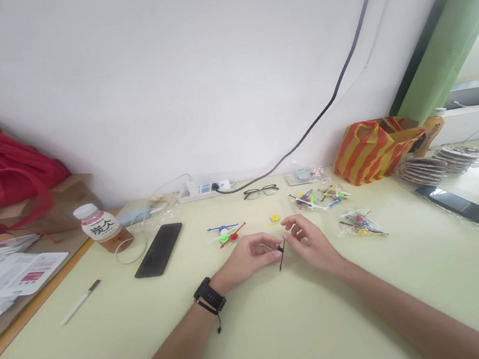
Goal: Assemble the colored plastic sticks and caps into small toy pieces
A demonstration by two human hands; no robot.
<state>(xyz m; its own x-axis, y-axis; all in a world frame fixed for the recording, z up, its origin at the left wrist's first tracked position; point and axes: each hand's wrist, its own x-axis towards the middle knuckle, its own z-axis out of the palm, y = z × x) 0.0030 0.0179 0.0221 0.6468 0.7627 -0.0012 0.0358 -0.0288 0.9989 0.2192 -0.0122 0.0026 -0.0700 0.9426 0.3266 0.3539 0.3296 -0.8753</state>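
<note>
Between my hands is a small black plastic arrow [281, 259] with a thicker middle, tilted with its lower end pointing down. The thumb and fingers of my left hand [255, 254], with a black watch at the wrist, pinch its middle. At the upper end, the thumb and a finger of my right hand [303, 238] close on the arrow. Just beyond my fingers lies a yellow round piece [275, 218]. To the left of it is a cluster of blue, white, green and red arrow spinners [228, 234]. My fingers partly hide the black piece.
Bagged coloured spinners [363, 223] lie to the right, with more bags behind. A phone [159, 250], a bottle [103, 228] and a pen [80, 302] are on the left. Glasses [260, 192] and a power strip [204, 191] sit by the wall. Another phone [458, 204] is at right, near a striped bag [372, 150].
</note>
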